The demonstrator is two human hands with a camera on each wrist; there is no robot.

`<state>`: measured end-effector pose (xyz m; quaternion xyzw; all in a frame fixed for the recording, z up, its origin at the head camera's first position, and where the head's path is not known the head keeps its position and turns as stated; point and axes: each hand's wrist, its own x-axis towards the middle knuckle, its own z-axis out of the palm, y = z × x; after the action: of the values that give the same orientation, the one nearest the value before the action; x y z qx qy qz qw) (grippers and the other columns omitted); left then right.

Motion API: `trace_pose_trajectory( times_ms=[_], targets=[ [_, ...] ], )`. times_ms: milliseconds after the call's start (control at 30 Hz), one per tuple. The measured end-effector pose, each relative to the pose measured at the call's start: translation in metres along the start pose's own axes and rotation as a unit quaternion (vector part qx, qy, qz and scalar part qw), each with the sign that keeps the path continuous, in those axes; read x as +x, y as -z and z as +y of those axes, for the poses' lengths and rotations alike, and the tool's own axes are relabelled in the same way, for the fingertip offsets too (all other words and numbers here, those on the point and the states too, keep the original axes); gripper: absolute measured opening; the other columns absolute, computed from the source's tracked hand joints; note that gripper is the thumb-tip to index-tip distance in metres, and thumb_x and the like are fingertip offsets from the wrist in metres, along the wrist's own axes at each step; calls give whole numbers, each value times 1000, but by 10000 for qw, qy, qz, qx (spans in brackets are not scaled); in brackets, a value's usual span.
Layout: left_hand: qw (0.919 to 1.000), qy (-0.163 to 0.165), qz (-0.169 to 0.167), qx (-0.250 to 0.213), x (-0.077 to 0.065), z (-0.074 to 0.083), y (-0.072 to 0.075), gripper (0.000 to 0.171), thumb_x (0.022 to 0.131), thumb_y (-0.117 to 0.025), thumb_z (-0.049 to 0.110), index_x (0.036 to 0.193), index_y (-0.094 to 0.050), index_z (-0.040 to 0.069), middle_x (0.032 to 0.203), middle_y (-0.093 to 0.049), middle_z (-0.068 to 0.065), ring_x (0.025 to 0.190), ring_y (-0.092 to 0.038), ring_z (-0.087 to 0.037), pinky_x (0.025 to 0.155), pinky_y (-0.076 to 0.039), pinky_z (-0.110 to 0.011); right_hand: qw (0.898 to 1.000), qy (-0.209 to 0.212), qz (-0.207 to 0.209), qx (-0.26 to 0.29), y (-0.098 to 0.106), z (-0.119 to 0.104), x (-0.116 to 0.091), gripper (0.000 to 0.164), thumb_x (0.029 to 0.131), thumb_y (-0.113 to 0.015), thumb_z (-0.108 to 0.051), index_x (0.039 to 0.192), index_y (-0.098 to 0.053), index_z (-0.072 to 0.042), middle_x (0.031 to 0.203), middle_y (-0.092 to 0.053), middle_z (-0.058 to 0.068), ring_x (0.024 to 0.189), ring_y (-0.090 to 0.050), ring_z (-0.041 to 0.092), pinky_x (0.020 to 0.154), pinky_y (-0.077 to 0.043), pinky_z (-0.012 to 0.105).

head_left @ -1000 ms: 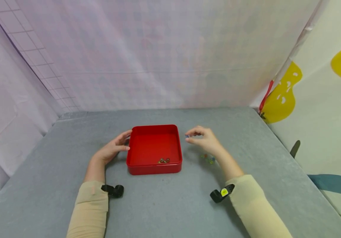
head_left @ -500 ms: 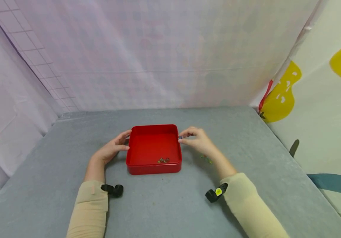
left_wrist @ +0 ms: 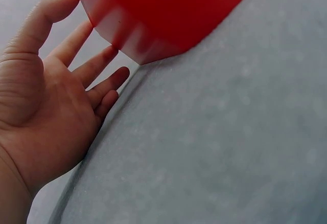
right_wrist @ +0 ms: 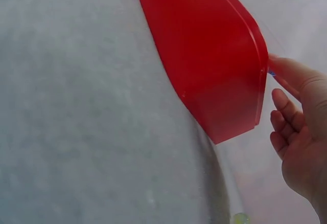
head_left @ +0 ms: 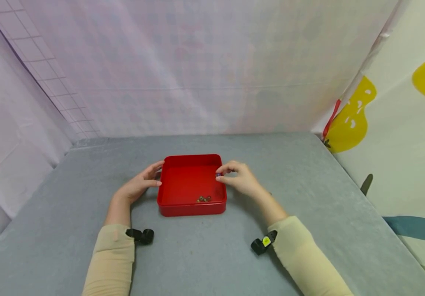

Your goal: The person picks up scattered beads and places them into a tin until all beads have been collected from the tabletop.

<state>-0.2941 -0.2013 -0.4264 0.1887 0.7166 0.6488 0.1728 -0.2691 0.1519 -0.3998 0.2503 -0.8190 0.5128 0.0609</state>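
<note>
Inside the red box [head_left: 191, 210], at its right rim | right hand [head_left: 240, 179] pinches a bluish bead [head_left: 218, 174], long axis unclear | brownish beads [head_left: 203, 199] lie toward the person, nearer this hand | left hand [head_left: 139, 186], fingers spread, touches left wall

Grey desk [head_left: 201, 263], mottled surface. Behind it, pale cloth [head_left: 212, 70], faint checks, one level crease. Far left, grid lines [head_left: 36, 61] slanting down toward the desk's back corner. Right: white sheet [head_left: 401, 172] bearing white-flecked yellow shape [head_left: 354, 131], red strip [head_left: 332, 119] along its left side; blue-grey shape [head_left: 417, 229] lower.
</note>
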Motion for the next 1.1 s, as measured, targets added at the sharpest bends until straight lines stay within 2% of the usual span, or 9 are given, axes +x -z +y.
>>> trace_pose_trajectory(
  times_ms=[333, 567, 833, 1100],
  targets=[
    [10000, -64, -15, 33, -2, 0, 1, 71, 91, -55, 1, 152, -20, 7, 156, -17, -15, 139, -17, -36, 105, -22, -55, 10000, 13, -47, 82, -6, 2, -2, 19, 82, -76, -10, 99, -72, -1, 84, -58, 7, 92, -51, 37, 84, -40, 52],
    [10000, -50, 6, -32, -2, 1, 0, 70, 91, -55, -1, 152, -20, 6, 157, -15, -15, 140, -15, -36, 107, -17, -57, 10000, -31, -56, 31, -8, 4, -2, 21, 83, -75, -11, 100, -71, 0, 83, -57, 3, 91, -51, 35, 82, -41, 47],
    [10000, -9, 24, -31, -1, 1, 0, 70, 92, -55, -1, 152, -20, 6, 157, -15, -15, 140, -14, -36, 107, -18, -57, 9998, -182, -59, -26, -10, 7, -2, 19, 83, -75, -12, 100, -72, -3, 84, -57, 4, 92, -50, 36, 79, -40, 41],
    [10000, 1, 53, -35, -1, 2, -1, 71, 91, -56, 0, 152, -20, 5, 156, -16, -16, 140, -14, -36, 108, -15, -58, 9998, -146, -28, -98, -10, 9, -2, 19, 83, -76, -12, 99, -72, -4, 83, -56, 5, 91, -51, 34, 79, -41, 41]
  ],
)
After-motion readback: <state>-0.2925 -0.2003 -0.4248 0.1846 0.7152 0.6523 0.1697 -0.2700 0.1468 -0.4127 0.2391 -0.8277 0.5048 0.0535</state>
